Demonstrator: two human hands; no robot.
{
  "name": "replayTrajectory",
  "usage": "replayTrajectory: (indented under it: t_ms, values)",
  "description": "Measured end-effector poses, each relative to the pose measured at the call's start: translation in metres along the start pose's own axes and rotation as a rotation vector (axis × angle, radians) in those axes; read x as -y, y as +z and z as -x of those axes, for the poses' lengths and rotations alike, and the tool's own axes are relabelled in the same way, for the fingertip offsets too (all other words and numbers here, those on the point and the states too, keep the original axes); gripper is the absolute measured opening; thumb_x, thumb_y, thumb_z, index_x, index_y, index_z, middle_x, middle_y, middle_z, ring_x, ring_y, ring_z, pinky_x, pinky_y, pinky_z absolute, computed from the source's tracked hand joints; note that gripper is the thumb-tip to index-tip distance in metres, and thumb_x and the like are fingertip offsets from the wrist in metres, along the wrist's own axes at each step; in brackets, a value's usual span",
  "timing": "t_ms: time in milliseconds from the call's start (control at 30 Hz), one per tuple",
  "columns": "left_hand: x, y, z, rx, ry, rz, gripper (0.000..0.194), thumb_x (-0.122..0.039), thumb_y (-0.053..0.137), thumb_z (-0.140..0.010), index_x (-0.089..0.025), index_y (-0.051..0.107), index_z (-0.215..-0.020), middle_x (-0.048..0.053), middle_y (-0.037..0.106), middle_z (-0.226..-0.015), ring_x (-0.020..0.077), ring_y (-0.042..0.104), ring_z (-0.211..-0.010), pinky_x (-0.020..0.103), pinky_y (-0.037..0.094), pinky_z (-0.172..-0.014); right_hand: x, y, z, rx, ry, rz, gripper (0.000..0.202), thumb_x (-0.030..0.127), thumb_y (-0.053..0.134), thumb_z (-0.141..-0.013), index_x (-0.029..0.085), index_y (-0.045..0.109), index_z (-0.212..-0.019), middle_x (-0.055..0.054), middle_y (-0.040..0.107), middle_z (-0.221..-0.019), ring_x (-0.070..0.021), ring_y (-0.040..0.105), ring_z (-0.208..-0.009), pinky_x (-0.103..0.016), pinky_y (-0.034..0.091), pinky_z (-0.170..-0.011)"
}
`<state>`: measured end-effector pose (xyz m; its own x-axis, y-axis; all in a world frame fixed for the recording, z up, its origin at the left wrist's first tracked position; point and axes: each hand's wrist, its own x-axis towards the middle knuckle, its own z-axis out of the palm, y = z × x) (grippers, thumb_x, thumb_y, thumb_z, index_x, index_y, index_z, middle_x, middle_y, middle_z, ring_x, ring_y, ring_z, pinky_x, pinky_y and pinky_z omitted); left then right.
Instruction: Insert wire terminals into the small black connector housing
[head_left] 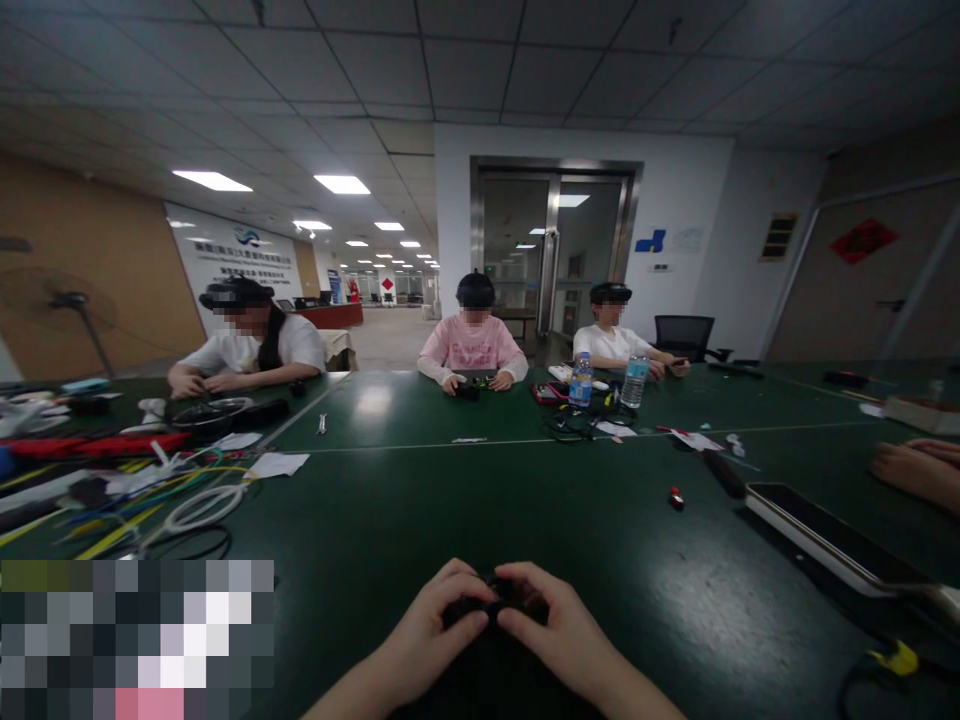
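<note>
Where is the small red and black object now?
In the head view, the small red and black object lies right of centre on the green table, left of the flat, dark-topped slab.

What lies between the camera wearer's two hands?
A small dark object, held by the left hand and right hand, partly hidden in the head view.
</note>
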<state>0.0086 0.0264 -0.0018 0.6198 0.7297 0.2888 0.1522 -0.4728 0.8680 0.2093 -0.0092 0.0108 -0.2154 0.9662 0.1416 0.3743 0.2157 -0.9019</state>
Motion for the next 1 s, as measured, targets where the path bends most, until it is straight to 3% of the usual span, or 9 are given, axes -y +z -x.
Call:
replayTrajectory:
  t_ms: [133,267,433,733,1000]
  values:
    - [-0.001,0.0,0.0,-0.022,0.018,-0.004,0.014,-0.027,0.055,-0.085,-0.022,0.057,-0.098,0.004,0.054,-0.097,0.0199,0.053,-0.09,0.032,0.042,-0.08,-0.003,0.0,0.0,-0.014,-0.039,0.005,0.03,0.023,0.064,-0.075,0.025,0.064,-0.104,-0.004,0.066,-0.105,-0.0219,0.061,-0.093,-0.033,0.048,-0.08]
    - [0.001,0.003,0.002,-0.024,-0.054,0.076,0.037,-0.023,0.057,-0.082,-0.026,0.045,-0.117,0.005,0.052,-0.109,0.0225,0.052,-0.103,0.036,0.039,-0.09,-0.002,0.0,-0.001,-0.013,-0.076,0.006,0.026,0.02,0.063,-0.075,0.024,0.065,-0.101,-0.004,0.066,-0.104,-0.0211,0.061,-0.092,-0.032,0.048,-0.079]
    - [0.001,0.005,0.003,-0.02,-0.154,0.138,0.054,-0.02,0.058,-0.079,-0.027,0.033,-0.127,0.004,0.049,-0.105,0.0215,0.056,-0.099,0.037,0.04,-0.09,0.001,0.001,0.0,-0.005,-0.101,0.015,0.027,0.019,0.063,-0.075,0.024,0.065,-0.101,-0.005,0.065,-0.104,-0.0209,0.06,-0.094,-0.032,0.047,-0.08]
    - [0.002,0.002,-0.002,0.027,-0.254,0.056,0.059,-0.018,0.062,-0.072,-0.02,0.04,-0.127,0.009,0.053,-0.119,0.0244,0.053,-0.108,0.037,0.04,-0.095,-0.004,0.002,-0.001,0.014,-0.072,0.001,0.022,0.017,0.063,-0.075,0.024,0.067,-0.096,-0.004,0.064,-0.103,-0.0202,0.06,-0.095,-0.031,0.047,-0.082]
    - [-0.008,0.001,-0.003,0.033,-0.187,-0.062,0.036,-0.019,0.062,-0.074,-0.02,0.054,-0.109,0.005,0.06,-0.105,0.0212,0.056,-0.097,0.033,0.044,-0.085,-0.001,0.0,0.0,0.018,-0.065,0.021,0.023,0.016,0.062,-0.076,0.025,0.067,-0.097,-0.003,0.062,-0.105,-0.0192,0.06,-0.095,-0.029,0.047,-0.082]
